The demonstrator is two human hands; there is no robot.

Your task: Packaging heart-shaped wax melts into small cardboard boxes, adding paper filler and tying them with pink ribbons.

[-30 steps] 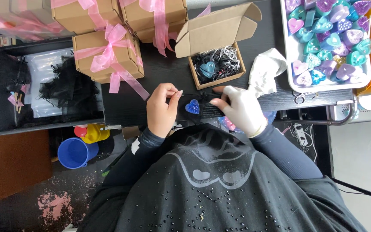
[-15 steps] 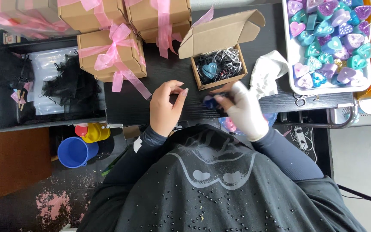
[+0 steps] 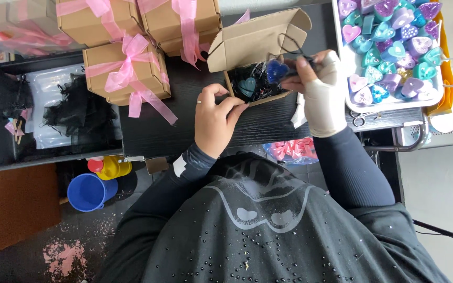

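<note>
So this is the packing step: the right hand, wrapped in white, pinches a dark blue heart in sheer black mesh just above the open cardboard box, where a teal heart already sits in black shred. The left hand, holding nothing, steadies the box's front edge. Next it probably needs lowering in gently beside the teal one.

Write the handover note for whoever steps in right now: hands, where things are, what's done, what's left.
Left hand: bare, steadies the front edge of the open cardboard box.
Right hand: wrapped in white, grip on a blue heart in a sheer black pouch, over the box.
Done: a teal heart lies in the box's black shred. Several boxes tied with pink ribbon stand at the left.
Left: blue heart not yet set down; box open, unribboned. More hearts wait in the white tray.
</note>
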